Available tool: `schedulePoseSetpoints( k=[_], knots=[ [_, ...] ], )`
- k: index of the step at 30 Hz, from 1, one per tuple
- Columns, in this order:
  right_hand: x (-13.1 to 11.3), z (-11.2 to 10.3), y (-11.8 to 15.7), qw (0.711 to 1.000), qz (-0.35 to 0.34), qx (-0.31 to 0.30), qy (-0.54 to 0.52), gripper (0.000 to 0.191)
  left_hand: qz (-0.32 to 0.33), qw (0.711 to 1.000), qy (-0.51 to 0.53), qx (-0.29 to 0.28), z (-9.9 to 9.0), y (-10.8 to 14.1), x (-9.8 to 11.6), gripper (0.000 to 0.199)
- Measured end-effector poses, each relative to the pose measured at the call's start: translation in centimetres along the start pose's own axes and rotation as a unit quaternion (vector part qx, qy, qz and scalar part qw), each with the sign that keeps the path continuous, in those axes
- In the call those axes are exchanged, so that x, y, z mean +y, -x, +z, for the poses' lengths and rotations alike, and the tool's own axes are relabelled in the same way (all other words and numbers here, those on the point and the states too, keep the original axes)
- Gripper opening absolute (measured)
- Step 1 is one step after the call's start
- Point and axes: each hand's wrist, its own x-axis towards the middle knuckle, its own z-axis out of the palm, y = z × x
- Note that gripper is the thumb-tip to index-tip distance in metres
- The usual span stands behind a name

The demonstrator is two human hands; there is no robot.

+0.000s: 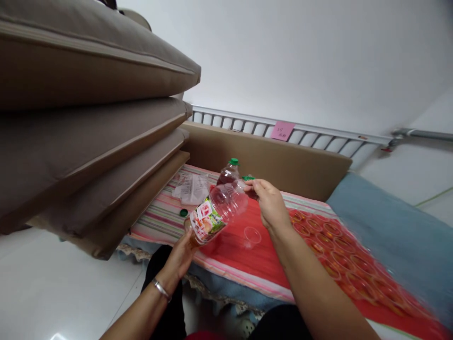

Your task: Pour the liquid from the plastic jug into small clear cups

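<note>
L hand (182,252) has its fingers wrapped round the btm end of the bottle (207,219), prob to carry the weight while it's tilted, neck over the red sheet (267,262). R hand (272,205) has its fingertips bunched nearly together by the neck, can't tell if they've got hold of it. Sheet's prob there for drips. Count: 2 bottles incl. the green-capped one (228,175) behind, 1 loose cap (183,212), 1 bag (191,190), 1 lone cup (252,235), plus 12+ grouped cups (341,262) on the R, too blurry for an exact no.
</note>
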Motion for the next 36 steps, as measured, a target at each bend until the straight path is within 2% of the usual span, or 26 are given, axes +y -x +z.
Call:
schedulePoseSetpoints(
  k=[5, 9, 12, 17, 21, 27, 36],
  knots=[
    [1.4, -1.2, 0.2, 0.994, -0.009, -0.04, 0.105, 0.038, 0.002, 0.999, -0.049, 0.02, 0.5, 0.6, 1.1, 0.051],
    [2.7, -2.2, 1.1, 0.975, -0.059, -0.023, 0.214, 0.033, 0.023, 0.995, -0.089, 0.046, 0.4, 0.4, 1.9, 0.049],
    [5.0, -2.5, 2.7, 0.967, -0.071, 0.004, 0.246, 0.03, 0.033, 0.991, -0.11, 0.072, 0.0, -0.3, 2.4, 0.052],
    [9.6, -1.8, 6.3, 0.962, -0.053, 0.045, 0.265, 0.036, 0.061, 0.981, -0.161, 0.09, -1.1, -1.5, 2.8, 0.062],
    [11.8, -1.2, 8.5, 0.96, -0.06, 0.059, 0.268, 0.036, 0.082, 0.974, -0.182, 0.105, -2.1, -2.6, 3.0, 0.062],
    [13.8, -1.5, 9.7, 0.972, -0.026, 0.077, 0.221, 0.03, 0.11, 0.957, -0.23, 0.139, -2.7, -4.4, 3.5, 0.055],
    [15.3, -2.1, 10.1, 0.98, -0.004, 0.109, 0.167, 0.037, 0.135, 0.943, -0.275, 0.13, -1.6, -5.5, 3.9, 0.05]
  ],
)
